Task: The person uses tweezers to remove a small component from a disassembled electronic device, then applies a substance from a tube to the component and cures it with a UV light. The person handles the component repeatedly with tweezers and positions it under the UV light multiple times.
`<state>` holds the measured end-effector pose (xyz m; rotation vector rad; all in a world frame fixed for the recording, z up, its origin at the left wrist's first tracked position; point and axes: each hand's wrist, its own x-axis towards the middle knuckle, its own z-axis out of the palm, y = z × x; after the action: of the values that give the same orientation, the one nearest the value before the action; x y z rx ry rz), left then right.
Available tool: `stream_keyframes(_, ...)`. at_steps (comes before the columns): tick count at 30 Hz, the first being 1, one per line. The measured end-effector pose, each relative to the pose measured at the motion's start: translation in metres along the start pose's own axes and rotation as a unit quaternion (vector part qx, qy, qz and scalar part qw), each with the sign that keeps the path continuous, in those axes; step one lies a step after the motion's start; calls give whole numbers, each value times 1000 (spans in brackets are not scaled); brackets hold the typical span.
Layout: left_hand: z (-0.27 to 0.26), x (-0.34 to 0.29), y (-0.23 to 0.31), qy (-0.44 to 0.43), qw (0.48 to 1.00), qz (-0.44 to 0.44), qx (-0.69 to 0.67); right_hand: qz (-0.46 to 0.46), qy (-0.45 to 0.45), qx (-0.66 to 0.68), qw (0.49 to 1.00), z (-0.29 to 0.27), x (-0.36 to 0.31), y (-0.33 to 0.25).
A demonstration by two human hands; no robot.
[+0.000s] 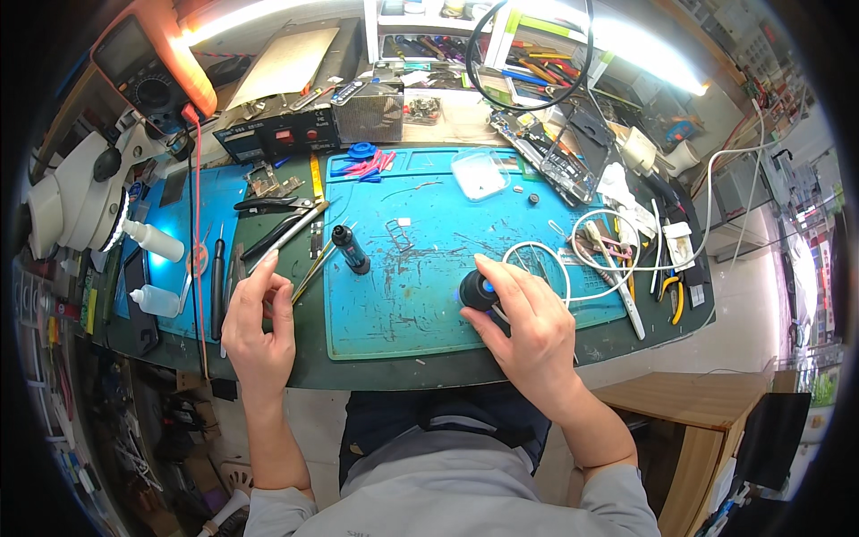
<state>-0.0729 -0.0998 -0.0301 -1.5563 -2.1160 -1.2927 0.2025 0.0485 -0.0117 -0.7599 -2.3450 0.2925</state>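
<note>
My right hand (pixel 535 327) grips a short black cylinder (pixel 476 291) with a blue spot on its end, thumb and fingers closed round its side. Over the left front of the bench, my left hand (pixel 259 333) hovers with fingers loosely curled and the thumb apart from the index finger; I see nothing between them. Just beyond its fingertips lies a slim brush-like stick (pixel 293 233). Between my hands a black screwdriver-like tool (pixel 352 251) rests on the blue work mat (pixel 403 313), thin tips at its far end.
A white cable (pixel 586 288) loops over the mat's right side. An opened circuit-board device (pixel 550 157) and a clear plastic box (pixel 480 174) lie toward the back. White bottles (pixel 157 301), a microscope (pixel 67 201) and an orange multimeter (pixel 148 72) stand left. Yellow-handled pliers (pixel 673 295) lie right.
</note>
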Motion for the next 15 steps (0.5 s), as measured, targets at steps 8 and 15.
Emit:
stream_keyframes(8,0,1,-1,-2,1000,3,1,1,2,3,1000,0,0,0)
stream_keyframes(15,0,0,-1,-3,1000,0,3,-1,1,2,1000,0,1,-1)
